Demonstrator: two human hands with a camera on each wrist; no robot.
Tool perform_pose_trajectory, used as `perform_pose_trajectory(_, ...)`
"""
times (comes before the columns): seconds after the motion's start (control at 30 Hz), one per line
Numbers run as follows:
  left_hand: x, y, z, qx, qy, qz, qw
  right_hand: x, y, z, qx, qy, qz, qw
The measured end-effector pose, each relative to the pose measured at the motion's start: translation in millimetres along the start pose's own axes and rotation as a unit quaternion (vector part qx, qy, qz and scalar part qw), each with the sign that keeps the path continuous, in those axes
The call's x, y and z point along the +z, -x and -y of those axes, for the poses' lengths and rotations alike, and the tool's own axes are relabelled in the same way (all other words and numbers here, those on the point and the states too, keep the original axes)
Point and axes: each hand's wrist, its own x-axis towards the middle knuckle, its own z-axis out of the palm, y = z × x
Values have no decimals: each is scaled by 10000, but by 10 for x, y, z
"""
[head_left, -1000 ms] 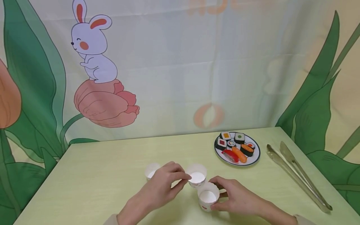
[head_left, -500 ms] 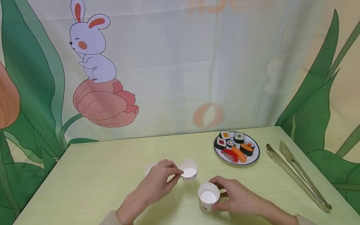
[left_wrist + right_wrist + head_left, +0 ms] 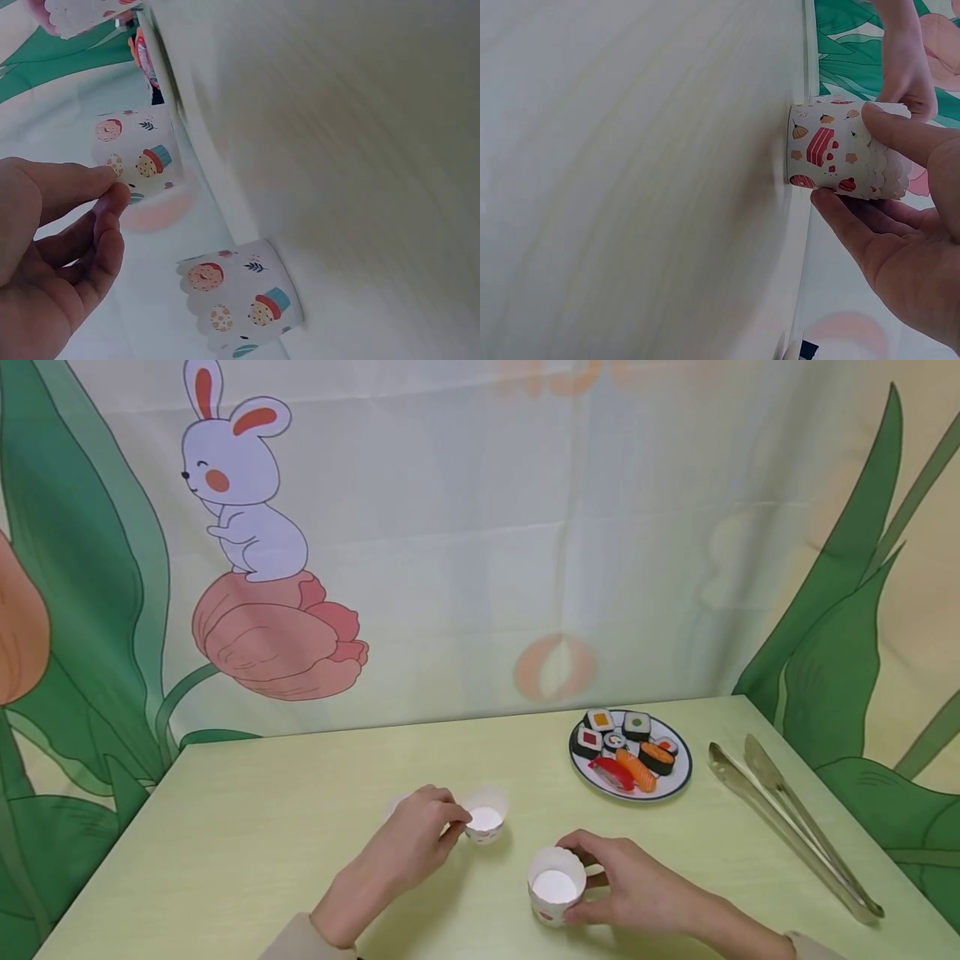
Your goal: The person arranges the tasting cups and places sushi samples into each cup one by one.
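My left hand (image 3: 408, 839) pinches the rim of a white paper baking cup (image 3: 486, 822) between thumb and finger. Printed sweets decorate its side in the left wrist view, where it looks raised off the table. A similar paper cup (image 3: 244, 300) stands on the table nearby, mostly hidden behind the left hand in the head view. My right hand (image 3: 626, 885) grips another baking cup (image 3: 555, 889) around its side, thumb and fingers apart. Seen from the right wrist, several scalloped rims (image 3: 889, 172) overlap at its mouth, like nested cups. The cup's base sits at the table surface.
A round plate (image 3: 592, 783) of sushi pieces stands at the back right of the pale yellow-green table (image 3: 285, 810). Metal tongs (image 3: 795, 831) lie along the right side. Behind the table hangs a printed cloth (image 3: 442, 568) with a rabbit and tulips.
My left hand has drawn its pinched cup leftward, away from the cup in my right hand and toward the hidden one. The right hand and its cup have stayed in place.
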Motion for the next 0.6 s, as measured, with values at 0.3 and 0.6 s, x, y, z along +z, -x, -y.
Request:
perform_pose_trajectory(0.3,25,4,78,-227,-94,95,9997,-2,-1,13,35,-43,20,10000)
perform_pose_trajectory(0.6,19,12,142,-353,-223,307,9987,-9,-16,25,141,-56,46,9999)
